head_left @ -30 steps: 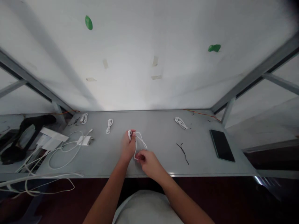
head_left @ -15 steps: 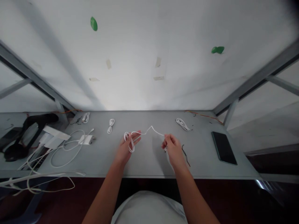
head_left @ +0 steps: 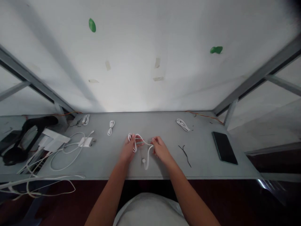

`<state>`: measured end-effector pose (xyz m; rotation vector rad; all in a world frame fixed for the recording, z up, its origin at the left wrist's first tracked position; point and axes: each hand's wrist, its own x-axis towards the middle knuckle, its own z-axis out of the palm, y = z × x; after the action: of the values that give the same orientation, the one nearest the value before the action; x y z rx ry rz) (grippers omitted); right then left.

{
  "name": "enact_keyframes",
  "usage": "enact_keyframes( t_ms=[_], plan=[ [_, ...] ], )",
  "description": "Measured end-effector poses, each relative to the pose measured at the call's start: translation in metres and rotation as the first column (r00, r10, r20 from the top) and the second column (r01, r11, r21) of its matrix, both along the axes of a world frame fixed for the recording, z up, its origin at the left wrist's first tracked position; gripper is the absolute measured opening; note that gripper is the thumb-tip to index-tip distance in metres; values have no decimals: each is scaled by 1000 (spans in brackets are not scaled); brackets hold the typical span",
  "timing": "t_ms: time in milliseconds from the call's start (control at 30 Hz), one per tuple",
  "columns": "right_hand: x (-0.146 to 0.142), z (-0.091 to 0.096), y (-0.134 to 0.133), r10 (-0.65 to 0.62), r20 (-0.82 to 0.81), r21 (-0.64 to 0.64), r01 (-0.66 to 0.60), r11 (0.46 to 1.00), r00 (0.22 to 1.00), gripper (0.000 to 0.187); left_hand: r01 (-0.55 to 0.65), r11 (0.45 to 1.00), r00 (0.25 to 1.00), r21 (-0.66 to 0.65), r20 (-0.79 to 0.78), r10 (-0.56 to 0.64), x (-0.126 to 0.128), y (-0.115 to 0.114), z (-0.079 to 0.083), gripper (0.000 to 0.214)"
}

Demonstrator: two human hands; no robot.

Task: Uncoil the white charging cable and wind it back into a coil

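Note:
My left hand [head_left: 128,149] holds a small coil of white cable [head_left: 133,140] over the middle of the grey table [head_left: 160,128]. My right hand [head_left: 160,150] pinches the same cable a short way along. Between the hands the cable sags in a loose loop [head_left: 149,157], and its plug end [head_left: 143,160] rests on the table below.
Three tied white cable bundles lie at the back [head_left: 110,126] [head_left: 85,119] [head_left: 182,124]. A white charger with loose cable [head_left: 86,142] and white boxes sit at the left. A black twist tie [head_left: 184,153] and a dark phone [head_left: 224,147] lie to the right.
My right hand first pulled the cable out to the right, then came back toward the left hand. The stretched cable now hangs slack in a loop.

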<state>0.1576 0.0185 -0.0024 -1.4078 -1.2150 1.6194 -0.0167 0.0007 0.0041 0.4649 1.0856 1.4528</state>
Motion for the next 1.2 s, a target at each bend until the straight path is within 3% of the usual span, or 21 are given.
enact_keyframes(
  t_ms=[100,233,367,533,600,667,800,933,1000,1100,1200],
  plan=[
    [-15,8,0,109,-55,-104,-114,988,993,40,28,999,998,19,-53,-27,8,7,1,49],
    [-27,24,-8,231,-159,-104,-249,963,960,41,45,993,999,105,3,-45,15,13,10,51],
    [-25,42,-19,196,-160,57,-189,980,967,34,6,998,994,58,108,-12,14,13,14,52],
    [-22,70,-40,258,-241,261,-194,946,936,31,37,998,991,-42,131,-31,8,8,15,53],
    [-23,78,-47,322,-186,289,-262,921,928,34,71,997,984,-3,163,-69,8,6,19,54],
    [-23,83,-52,367,-31,343,-335,878,930,35,119,992,973,45,195,-126,8,5,25,56],
    [-20,82,-53,326,209,415,-385,824,922,41,152,987,979,50,129,-157,9,2,37,56],
    [-16,77,-44,373,141,282,-398,873,917,53,163,984,985,78,52,-167,9,-2,45,53],
    [-16,74,-40,394,-50,157,-383,910,918,56,158,982,987,100,14,-160,7,-4,46,49],
    [-18,75,-35,305,-357,-10,-331,944,883,53,173,979,981,102,-110,-162,5,-7,45,42],
    [-21,80,-28,264,-445,-80,-332,940,856,47,224,969,933,102,-309,-183,3,-13,45,43]
  ],
)
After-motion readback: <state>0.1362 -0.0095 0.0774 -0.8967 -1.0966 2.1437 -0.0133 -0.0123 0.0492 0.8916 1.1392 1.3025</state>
